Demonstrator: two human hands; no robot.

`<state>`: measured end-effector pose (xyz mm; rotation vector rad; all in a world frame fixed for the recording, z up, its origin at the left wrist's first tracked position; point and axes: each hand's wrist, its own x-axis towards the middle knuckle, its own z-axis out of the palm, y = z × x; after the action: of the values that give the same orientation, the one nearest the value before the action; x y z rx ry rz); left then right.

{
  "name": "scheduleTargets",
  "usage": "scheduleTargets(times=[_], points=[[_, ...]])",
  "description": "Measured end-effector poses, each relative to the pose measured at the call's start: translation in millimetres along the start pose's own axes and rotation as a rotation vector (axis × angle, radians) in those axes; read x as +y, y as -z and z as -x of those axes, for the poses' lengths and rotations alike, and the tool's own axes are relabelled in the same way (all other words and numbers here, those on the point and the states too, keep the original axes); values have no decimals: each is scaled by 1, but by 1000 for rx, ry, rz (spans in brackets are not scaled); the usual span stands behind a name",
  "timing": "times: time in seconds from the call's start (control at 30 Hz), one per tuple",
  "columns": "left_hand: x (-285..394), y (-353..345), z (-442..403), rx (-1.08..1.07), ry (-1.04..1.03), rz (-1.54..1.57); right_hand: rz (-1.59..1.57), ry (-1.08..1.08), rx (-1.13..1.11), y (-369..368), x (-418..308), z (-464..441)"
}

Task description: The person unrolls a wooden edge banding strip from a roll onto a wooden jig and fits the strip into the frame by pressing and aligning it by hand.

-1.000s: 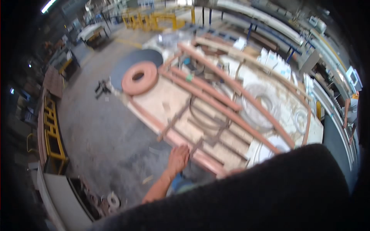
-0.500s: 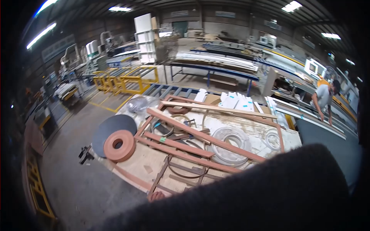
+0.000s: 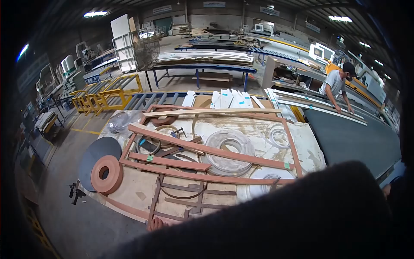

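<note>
My left hand (image 3: 156, 223) shows only as a few fingers at the near edge of the workbench (image 3: 142, 190). They lie beside the lower end of a dark brown strip frame (image 3: 157, 194), with nothing visible in them. A large dark sleeve (image 3: 276, 216) blocks the foreground and hides the rest of that hand. At the far right a small patch of skin (image 3: 387, 190) appears past the sleeve, possibly my right hand; its fingers cannot be made out. Beyond the brown frame lies a reddish-brown rectangular frame (image 3: 207, 175), with a loose reddish bar (image 3: 215, 149) slanting across it.
A reddish edging roll (image 3: 106, 174) leans by a grey disc (image 3: 97, 151). Clear coils (image 3: 230, 151) and a clamp (image 3: 177, 132) lie inside the frame. White pieces (image 3: 230, 99) are at the back. A co-worker (image 3: 334, 84) bends over long profiles beside a dark table (image 3: 349, 138).
The view has swung right and levelled, so the bench sits further left and more of the dark table shows. My left fingers remain at the bench edge. The sleeve still covers the foreground.
</note>
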<state>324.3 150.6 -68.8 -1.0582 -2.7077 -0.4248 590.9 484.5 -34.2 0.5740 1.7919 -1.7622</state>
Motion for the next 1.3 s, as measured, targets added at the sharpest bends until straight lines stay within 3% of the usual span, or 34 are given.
scheduleTargets(times=[0.6,0.97,1.3], points=[[3,10,11,2,67,-3,48,-24,-39,34,-8,1],[5,8,12,12,71,4,21,-18,-120,7,-52,-43],[3,0,39,79,59,1,-22,-25,-94,-17,-29,-37]])
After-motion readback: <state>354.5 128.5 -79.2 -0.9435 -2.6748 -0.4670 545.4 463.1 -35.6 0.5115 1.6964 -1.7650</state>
